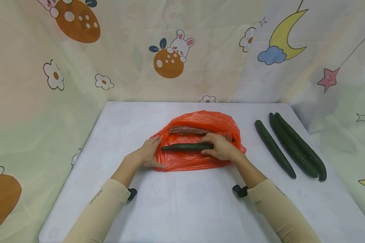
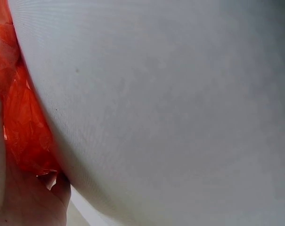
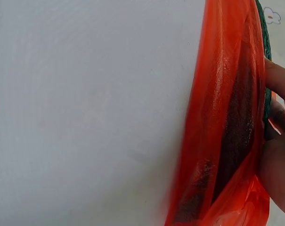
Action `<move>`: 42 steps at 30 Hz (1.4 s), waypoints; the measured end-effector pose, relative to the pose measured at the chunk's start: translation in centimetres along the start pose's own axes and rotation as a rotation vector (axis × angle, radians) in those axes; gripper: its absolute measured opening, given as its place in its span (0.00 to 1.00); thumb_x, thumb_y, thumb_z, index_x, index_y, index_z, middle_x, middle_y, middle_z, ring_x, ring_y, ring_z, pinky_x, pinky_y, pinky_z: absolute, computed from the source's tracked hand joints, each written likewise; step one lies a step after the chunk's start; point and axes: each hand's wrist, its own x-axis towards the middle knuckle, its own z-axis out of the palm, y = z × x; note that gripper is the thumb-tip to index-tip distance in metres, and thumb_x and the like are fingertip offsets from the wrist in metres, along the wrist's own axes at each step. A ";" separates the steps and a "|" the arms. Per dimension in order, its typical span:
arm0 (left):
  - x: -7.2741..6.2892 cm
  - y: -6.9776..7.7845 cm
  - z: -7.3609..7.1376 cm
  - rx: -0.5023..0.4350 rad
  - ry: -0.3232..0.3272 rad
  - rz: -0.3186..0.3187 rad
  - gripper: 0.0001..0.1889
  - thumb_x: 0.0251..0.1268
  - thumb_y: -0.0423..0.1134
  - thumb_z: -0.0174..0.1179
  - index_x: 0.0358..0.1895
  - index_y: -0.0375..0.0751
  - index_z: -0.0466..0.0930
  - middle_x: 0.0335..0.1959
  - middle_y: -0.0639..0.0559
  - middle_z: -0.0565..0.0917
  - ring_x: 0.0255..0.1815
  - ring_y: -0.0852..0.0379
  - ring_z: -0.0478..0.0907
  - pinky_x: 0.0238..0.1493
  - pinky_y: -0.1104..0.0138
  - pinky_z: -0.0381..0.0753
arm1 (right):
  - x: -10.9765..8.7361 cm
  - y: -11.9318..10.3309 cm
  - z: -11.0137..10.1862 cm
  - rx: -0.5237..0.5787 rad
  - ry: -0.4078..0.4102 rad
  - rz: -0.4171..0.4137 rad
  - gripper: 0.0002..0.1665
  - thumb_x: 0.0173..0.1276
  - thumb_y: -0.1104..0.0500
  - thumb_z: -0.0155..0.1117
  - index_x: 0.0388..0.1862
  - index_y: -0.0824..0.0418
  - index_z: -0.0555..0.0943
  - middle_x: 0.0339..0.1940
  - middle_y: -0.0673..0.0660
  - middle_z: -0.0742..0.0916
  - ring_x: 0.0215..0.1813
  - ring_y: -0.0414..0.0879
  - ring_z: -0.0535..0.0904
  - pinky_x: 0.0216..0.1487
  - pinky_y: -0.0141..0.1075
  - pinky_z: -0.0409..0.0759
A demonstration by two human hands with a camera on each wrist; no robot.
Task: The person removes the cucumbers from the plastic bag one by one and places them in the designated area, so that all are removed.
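Note:
A red plastic bag (image 1: 197,160) lies spread on the table, its opening facing up. My right hand (image 1: 220,146) pinches the right end of a dark green cucumber (image 1: 182,147) lying lengthwise over the bag's opening. In the right wrist view, the thumb (image 3: 279,77) presses the green cucumber (image 3: 267,42) beside the red film. Behind it in the bag, a long dark shape (image 1: 188,130) shows under clear, shiny film. At the bag's left edge rests my left hand (image 1: 149,152), fingers and thumb spread apart against the plastic. The left wrist view catches the red film (image 2: 27,127) alongside that hand.
Three more cucumbers lie at the table's right side: one (image 1: 275,148) a little apart, and a pair made up of a middle one (image 1: 292,145) and an outer one (image 1: 304,148). A patterned cloth (image 1: 124,50) hangs behind the white table (image 1: 182,202).

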 end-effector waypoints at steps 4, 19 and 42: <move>0.1 0.0 0.0 0.001 -0.001 0.007 0.66 0.50 0.62 0.76 0.84 0.38 0.43 0.86 0.42 0.44 0.85 0.38 0.41 0.76 0.41 0.62 | -0.2 -0.1 -0.2 0.039 0.029 0.002 0.24 0.66 0.52 0.76 0.61 0.47 0.84 0.54 0.46 0.84 0.59 0.46 0.76 0.64 0.48 0.80; 0.3 -0.1 0.1 -0.007 0.007 0.004 0.67 0.48 0.62 0.77 0.84 0.41 0.43 0.85 0.43 0.45 0.84 0.37 0.44 0.70 0.40 0.71 | -0.7 -0.8 -1.2 0.220 0.112 0.030 0.25 0.67 0.53 0.75 0.62 0.42 0.81 0.59 0.45 0.83 0.62 0.47 0.75 0.59 0.49 0.83; 0.3 -0.1 0.2 -0.014 -0.006 -0.010 0.67 0.48 0.64 0.77 0.84 0.42 0.43 0.86 0.43 0.44 0.84 0.38 0.42 0.72 0.40 0.68 | 0.0 -2.9 -2.6 0.532 0.235 0.085 0.27 0.70 0.56 0.73 0.66 0.50 0.78 0.58 0.55 0.83 0.55 0.55 0.83 0.57 0.49 0.84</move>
